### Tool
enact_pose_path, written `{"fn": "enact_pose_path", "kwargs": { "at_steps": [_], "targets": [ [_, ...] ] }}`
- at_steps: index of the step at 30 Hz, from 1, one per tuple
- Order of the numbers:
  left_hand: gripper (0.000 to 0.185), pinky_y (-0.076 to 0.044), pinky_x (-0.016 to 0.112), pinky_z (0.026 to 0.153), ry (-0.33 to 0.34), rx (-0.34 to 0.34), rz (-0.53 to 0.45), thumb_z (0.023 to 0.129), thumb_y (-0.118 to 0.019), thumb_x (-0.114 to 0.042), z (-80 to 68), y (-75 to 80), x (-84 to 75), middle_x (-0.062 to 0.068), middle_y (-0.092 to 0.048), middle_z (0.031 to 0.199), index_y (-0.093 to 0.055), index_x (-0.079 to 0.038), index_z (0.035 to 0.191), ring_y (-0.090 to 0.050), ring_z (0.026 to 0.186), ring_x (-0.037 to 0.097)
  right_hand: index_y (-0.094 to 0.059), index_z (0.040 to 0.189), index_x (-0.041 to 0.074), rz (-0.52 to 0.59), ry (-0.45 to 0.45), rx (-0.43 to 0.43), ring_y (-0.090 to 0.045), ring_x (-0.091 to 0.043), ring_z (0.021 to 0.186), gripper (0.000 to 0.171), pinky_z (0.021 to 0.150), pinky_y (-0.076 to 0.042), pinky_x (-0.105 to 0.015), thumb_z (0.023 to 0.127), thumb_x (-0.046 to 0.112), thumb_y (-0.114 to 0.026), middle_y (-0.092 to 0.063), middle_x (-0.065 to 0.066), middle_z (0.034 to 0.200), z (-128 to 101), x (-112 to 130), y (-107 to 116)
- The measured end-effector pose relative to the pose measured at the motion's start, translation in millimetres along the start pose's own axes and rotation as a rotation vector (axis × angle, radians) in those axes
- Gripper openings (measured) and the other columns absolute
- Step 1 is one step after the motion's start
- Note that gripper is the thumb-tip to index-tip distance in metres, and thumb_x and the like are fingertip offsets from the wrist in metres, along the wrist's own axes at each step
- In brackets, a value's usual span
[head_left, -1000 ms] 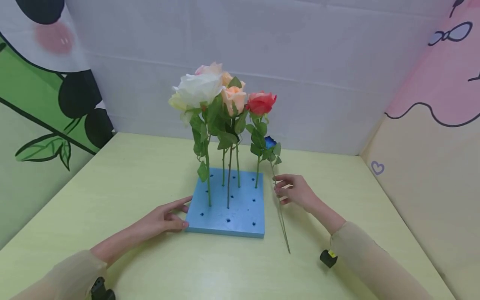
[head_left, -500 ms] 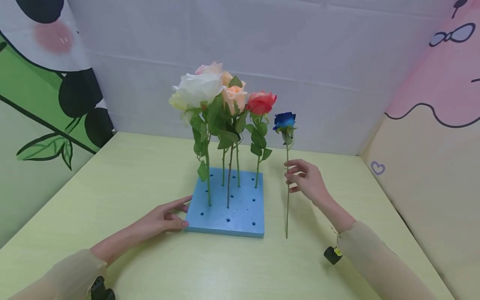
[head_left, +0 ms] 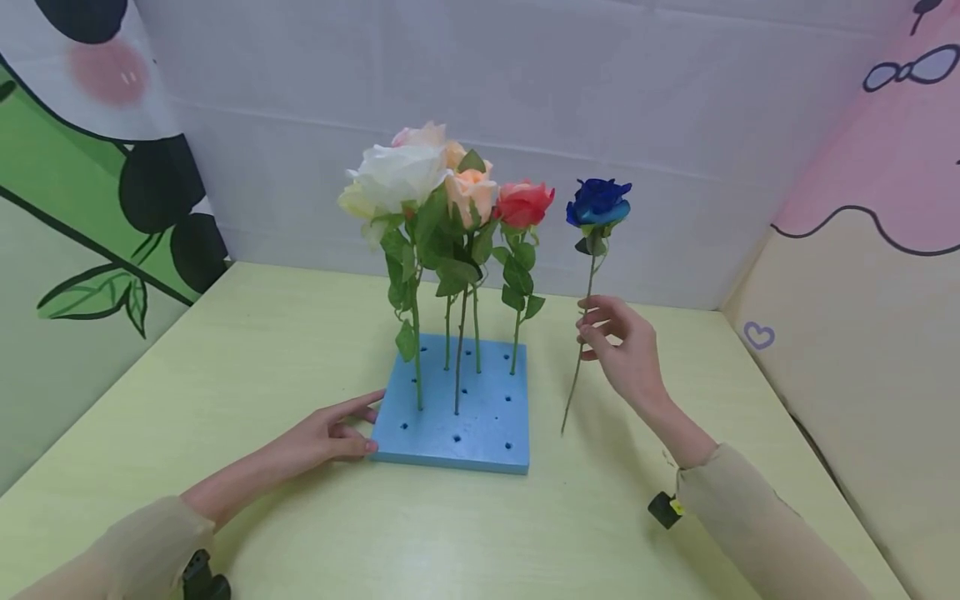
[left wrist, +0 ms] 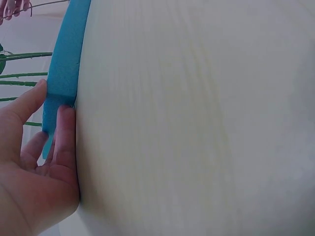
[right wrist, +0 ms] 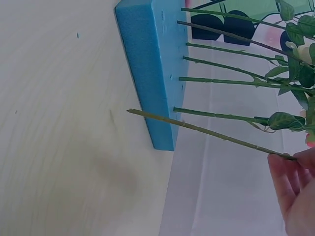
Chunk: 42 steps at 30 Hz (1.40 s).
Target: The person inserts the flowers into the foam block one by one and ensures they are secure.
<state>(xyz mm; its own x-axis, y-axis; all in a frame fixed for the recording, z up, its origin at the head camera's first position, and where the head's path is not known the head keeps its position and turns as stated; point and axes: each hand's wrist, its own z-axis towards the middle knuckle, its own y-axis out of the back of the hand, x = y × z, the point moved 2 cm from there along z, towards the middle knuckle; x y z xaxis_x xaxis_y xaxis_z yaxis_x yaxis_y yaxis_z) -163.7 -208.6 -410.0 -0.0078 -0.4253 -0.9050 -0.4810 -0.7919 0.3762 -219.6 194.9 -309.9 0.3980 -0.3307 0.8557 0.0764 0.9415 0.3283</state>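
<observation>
The foam block (head_left: 457, 412) sits mid-table (head_left: 247, 350), with bare tabletop on every side. Its front holes stand open; roses (head_left: 442, 192) fill the rear. Left hand (head_left: 318, 437), fingers straight, rests against the block's left front corner. Right hand (head_left: 626, 350) pinches the blue rose (head_left: 597, 202) mid-stem, held off the table just right of the block, its stem tip clear of the surface.

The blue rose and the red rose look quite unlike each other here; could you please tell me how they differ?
The blue rose is pinched at its stem by the right hand and hangs clear of the table, while the red rose stands planted in the blue foam block. The blue rose's stem tilts; the red rose's is nearly upright. The red rose carries broad leaves along its stem; the blue rose's lower stem is bare. Both are single long-stemmed flowers at similar height.
</observation>
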Motion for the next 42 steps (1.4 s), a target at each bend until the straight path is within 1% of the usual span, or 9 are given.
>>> {"fn": "enact_pose_path", "kwargs": {
  "at_steps": [5, 7, 14, 22, 27, 34, 37, 42],
  "targets": [
    [0.082, -0.052, 0.028, 0.078, 0.008, 0.003, -0.018, 0.09, -0.072, -0.024, 0.3, 0.0, -0.1, 0.023, -0.046, 0.141, -0.026, -0.014, 0.157, -0.066, 0.091, 0.018, -0.063, 0.12, 0.002, 0.026, 0.06, -0.023, -0.065, -0.004, 0.075, 0.025, 0.064, -0.06, -0.028, 0.095, 0.001, -0.059, -0.064, -0.02, 0.1, -2, 6, -3],
    [0.082, -0.052, 0.027, 0.078, 0.015, 0.0, -0.02, 0.09, -0.072, -0.024, 0.7, -0.2, 0.0, 0.022, -0.046, 0.141, -0.026, -0.015, 0.157, -0.066, 0.091, 0.018, -0.063, 0.12, 0.003, 0.044, 0.095, -0.035, -0.066, -0.006, 0.076, 0.025, 0.063, -0.059, -0.027, 0.095, 0.002, -0.06, -0.065, -0.017, 0.099, 0, 1, -5],
    [0.082, -0.053, 0.027, 0.077, 0.002, 0.009, -0.021, 0.091, -0.071, -0.024, -0.8, -0.2, 0.7, 0.025, -0.045, 0.141, -0.025, -0.012, 0.158, -0.065, 0.09, 0.018, -0.063, 0.119, 0.002, 0.107, 0.181, -0.047, -0.067, -0.01, 0.077, 0.025, 0.065, -0.059, -0.026, 0.094, -0.002, -0.06, -0.065, -0.012, 0.096, -3, 15, -13],
    [0.082, -0.053, 0.026, 0.079, 0.023, -0.001, -0.01, 0.091, -0.072, -0.026, -0.6, -1.0, 2.6, 0.022, -0.046, 0.14, -0.026, -0.014, 0.157, -0.066, 0.091, 0.018, -0.06, 0.119, -0.002, 0.135, 0.24, 0.01, -0.067, -0.006, 0.078, 0.025, 0.065, -0.059, -0.027, 0.094, -0.004, -0.058, -0.064, -0.017, 0.099, -6, 28, -31],
    [0.082, -0.053, 0.027, 0.078, 0.001, 0.007, -0.007, 0.091, -0.071, -0.026, -0.7, -0.8, 0.8, 0.025, -0.046, 0.14, -0.024, -0.011, 0.158, -0.066, 0.091, 0.018, -0.06, 0.119, -0.003, 0.157, 0.263, 0.04, -0.067, -0.006, 0.077, 0.025, 0.064, -0.059, -0.027, 0.094, -0.003, -0.059, -0.064, -0.019, 0.098, -5, 29, -43],
    [0.082, -0.053, 0.026, 0.079, 0.008, 0.001, -0.013, 0.091, -0.071, -0.025, -0.5, -1.1, 0.0, 0.022, -0.046, 0.14, -0.025, -0.014, 0.157, -0.066, 0.09, 0.016, -0.059, 0.118, -0.007, 0.179, 0.291, 0.062, -0.066, -0.025, 0.076, 0.025, 0.063, -0.059, -0.028, 0.094, -0.002, -0.061, -0.065, -0.019, 0.096, -4, 29, -54],
    [0.082, -0.052, 0.027, 0.078, 0.003, 0.004, -0.009, 0.091, -0.071, -0.025, -0.5, -1.1, -0.8, 0.024, -0.046, 0.141, -0.024, -0.012, 0.158, -0.065, 0.091, 0.017, -0.059, 0.117, -0.008, 0.189, 0.295, 0.068, -0.066, -0.029, 0.076, 0.024, 0.062, -0.059, -0.029, 0.094, -0.002, -0.06, -0.065, -0.02, 0.094, -4, 29, -57],
    [0.081, -0.052, 0.027, 0.078, 0.018, -0.005, -0.006, 0.091, -0.071, -0.025, 0.1, -0.9, -1.0, 0.022, -0.047, 0.141, -0.026, -0.014, 0.157, -0.065, 0.092, 0.018, -0.061, 0.116, -0.004, 0.185, 0.296, 0.07, -0.065, -0.029, 0.077, 0.022, 0.062, -0.06, -0.03, 0.094, -0.002, -0.06, -0.065, -0.019, 0.094, -4, 29, -60]
  ]
}}
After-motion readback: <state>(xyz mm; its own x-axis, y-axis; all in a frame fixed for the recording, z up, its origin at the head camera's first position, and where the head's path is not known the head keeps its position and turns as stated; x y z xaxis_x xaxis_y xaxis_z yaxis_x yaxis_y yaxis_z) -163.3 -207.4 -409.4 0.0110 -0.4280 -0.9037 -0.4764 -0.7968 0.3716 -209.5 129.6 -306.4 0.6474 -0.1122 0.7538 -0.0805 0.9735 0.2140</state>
